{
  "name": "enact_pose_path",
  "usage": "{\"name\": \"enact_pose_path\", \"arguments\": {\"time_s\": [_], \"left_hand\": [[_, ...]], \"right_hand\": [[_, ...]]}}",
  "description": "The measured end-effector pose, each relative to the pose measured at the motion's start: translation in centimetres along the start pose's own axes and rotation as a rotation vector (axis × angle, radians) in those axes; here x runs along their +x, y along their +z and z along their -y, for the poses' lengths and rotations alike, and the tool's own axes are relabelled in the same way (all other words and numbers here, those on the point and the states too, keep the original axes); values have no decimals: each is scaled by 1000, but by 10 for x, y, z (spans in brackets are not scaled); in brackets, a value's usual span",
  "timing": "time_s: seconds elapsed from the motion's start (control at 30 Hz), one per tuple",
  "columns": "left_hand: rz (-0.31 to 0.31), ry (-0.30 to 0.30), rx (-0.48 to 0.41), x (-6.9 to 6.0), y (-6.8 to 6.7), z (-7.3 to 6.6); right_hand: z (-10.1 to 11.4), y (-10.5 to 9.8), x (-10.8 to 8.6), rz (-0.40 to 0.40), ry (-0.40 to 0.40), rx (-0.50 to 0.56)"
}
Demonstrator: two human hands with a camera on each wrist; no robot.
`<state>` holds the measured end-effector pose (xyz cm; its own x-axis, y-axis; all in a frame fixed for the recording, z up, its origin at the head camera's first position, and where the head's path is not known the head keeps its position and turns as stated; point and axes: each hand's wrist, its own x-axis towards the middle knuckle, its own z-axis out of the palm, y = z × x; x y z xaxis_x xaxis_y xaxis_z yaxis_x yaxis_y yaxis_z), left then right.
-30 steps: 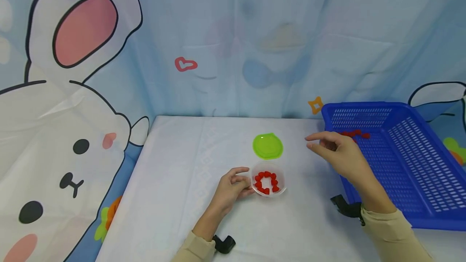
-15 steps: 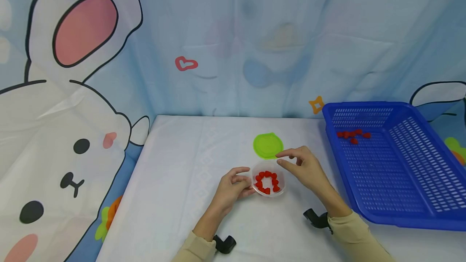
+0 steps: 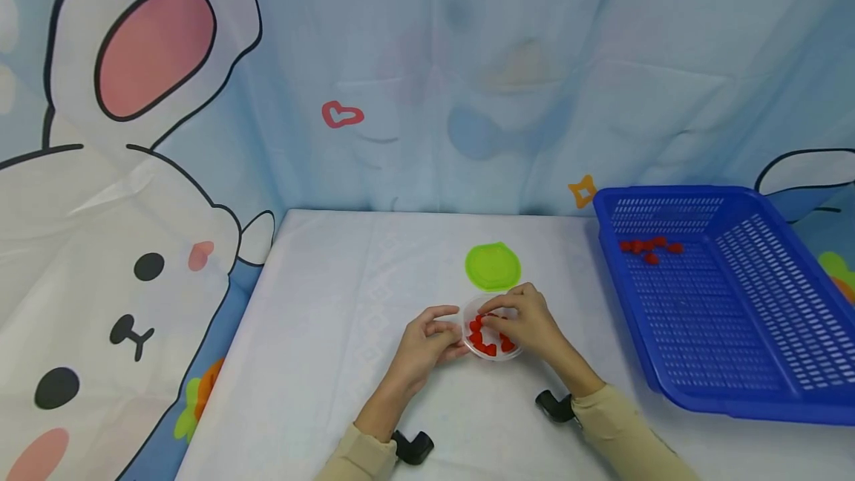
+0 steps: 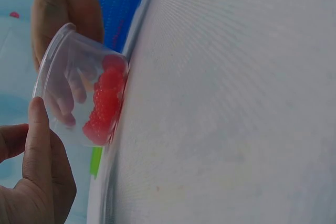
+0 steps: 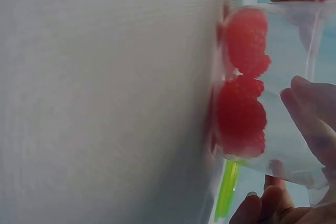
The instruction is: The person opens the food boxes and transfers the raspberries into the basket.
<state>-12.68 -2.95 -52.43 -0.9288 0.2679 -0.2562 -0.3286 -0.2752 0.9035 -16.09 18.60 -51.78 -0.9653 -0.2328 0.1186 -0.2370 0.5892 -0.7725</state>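
A clear plastic cup [image 3: 493,355] stands on the white-covered table, with small bumpy red berry-like pieces [image 4: 105,103] along its bottom. My left hand [image 3: 421,344] is at the cup's left side, fingertips touching its wall near the rim. Reaching over the rim from the right, my right hand [image 3: 528,318] has its thumb and fingers down inside the cup. Those fingers [image 5: 310,116] appear above the red pieces, and no piece shows between them. Just behind the cup lies a flat green lid [image 3: 493,267].
A blue perforated basket [image 3: 735,303] stands at the right, with several more red pieces [image 3: 651,246] in its far left corner. A cloth printed with a cartoon rabbit [image 3: 154,266] hangs behind the table and along its left side.
My right hand has moved left from beside the basket, past the lid, and down into the cup. The left hand has stayed at the cup's side.
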Motion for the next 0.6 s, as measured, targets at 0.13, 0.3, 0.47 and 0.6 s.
{"name": "enact_pose_path", "arguments": {"time_s": [0.13, 0.3, 0.47, 0.6], "left_hand": [[2, 0, -1, 0, 0, 0], [0, -5, -4, 0, 0, 1], [0, -4, -2, 1, 0, 1], [-2, -2, -2, 0, 0, 1]], "right_hand": [[1, 5, 1, -7, -28, -78], [7, 8, 0, -12, -49, -177], [12, 11, 0, -9, -48, -301], [13, 12, 1, -18, -117, -400]]}}
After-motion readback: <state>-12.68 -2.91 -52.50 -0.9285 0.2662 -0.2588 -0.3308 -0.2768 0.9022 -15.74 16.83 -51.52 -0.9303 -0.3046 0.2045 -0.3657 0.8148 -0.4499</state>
